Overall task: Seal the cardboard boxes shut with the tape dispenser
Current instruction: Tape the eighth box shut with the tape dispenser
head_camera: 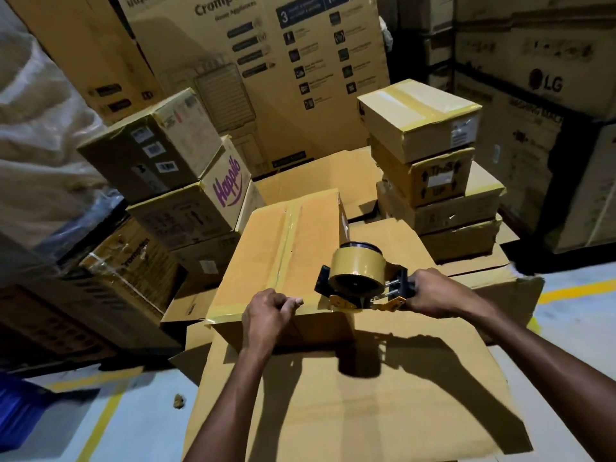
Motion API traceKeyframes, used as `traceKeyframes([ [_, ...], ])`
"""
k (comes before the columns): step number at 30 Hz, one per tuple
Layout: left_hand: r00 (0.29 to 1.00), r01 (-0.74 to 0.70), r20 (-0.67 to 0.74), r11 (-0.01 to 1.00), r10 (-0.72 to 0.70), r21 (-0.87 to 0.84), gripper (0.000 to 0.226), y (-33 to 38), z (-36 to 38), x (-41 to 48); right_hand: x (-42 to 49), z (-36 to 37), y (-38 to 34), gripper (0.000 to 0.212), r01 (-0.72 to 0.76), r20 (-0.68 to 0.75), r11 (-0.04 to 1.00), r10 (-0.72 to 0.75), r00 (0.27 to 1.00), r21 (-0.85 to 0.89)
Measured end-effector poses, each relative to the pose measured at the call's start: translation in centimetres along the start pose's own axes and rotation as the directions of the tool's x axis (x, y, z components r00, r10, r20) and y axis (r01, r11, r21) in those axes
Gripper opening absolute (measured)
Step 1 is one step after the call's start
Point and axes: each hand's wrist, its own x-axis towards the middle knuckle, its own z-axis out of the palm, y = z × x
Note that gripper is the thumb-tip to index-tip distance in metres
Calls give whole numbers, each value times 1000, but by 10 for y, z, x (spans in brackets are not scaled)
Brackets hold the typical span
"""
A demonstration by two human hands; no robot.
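Taping near edge of box (283, 261), dispenser at right.
My right hand (430, 291) grips the tape dispenser (356, 278) handle; my left hand (270, 308) curls, pinning tape at the near edge. Strip axis runs left–right between them.

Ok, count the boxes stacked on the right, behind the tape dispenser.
4. The taped top box, the arrow-marked box under it, a wider third box, and the bottom box. Others may be hidden behind the stack.
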Motion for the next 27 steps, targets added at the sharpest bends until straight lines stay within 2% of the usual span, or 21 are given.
traceKeyframes([
  [4,999,-7,-32,999,8,31,31,3,7,-3,-13,13,40,7,-79,-32,997,78,996,-22],
  [8,999,-20,-32,996,23,86,35,4,11,-5,-11,39,54,4,-67,-51,998,67,996,17],
  [12,998,-60,-28,991,64,121,45,5,12,-5,-14,62,50,10,-31,-46,987,38,998,157],
  [15,997,-51,-49,986,60,157,44,5,14,-3,-14,84,45,14,-86,-63,961,106,992,262],
  [18,996,-40,-78,983,54,178,40,6,15,-2,-21,102,38,8,-152,-56,891,194,979,428],
  [21,992,-13,-119,983,36,185,37,15,18,-7,-32,116,35,14,-216,50,738,241,969,639],
  [24,991,34,-133,981,-9,189,38,20,20,-13,-37,120,44,8,-295,184,652,235,954,698],
  [27,992,31,-125,985,-10,170,38,17,19,-12,-38,119,59,7,-358,246,604,263,933,712],
])
